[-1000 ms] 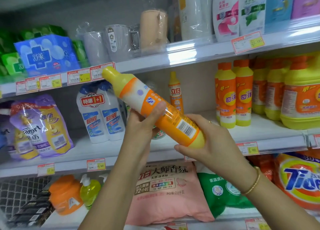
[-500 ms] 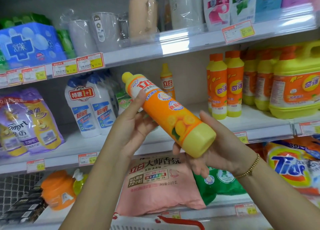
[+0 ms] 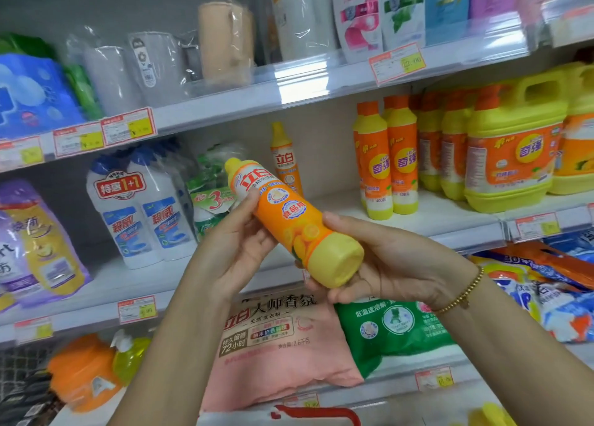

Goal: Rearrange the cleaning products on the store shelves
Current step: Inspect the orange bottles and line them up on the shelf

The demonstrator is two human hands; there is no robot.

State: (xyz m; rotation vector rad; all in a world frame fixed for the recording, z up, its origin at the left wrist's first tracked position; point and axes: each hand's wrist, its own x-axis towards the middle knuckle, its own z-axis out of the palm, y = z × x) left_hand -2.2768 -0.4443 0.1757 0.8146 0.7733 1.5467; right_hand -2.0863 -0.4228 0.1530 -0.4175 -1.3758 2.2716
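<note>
Head view: left hand (image 3: 238, 249), right hand (image 3: 395, 261) curl round orange dish-soap bottle (image 3: 289, 220).
Right palm hidden behind its base; barcode side since turned away.

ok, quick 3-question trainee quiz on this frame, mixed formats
1. True or false: the left hand and the right hand both hold the orange bottle.
2. Multiple choice: its yellow base faces A) the camera, B) the floor, C) the ceiling.
3. Fill in: a matching bottle stands upright on the ___ shelf.
Key: 1 true; 2 A; 3 middle shelf.
</note>
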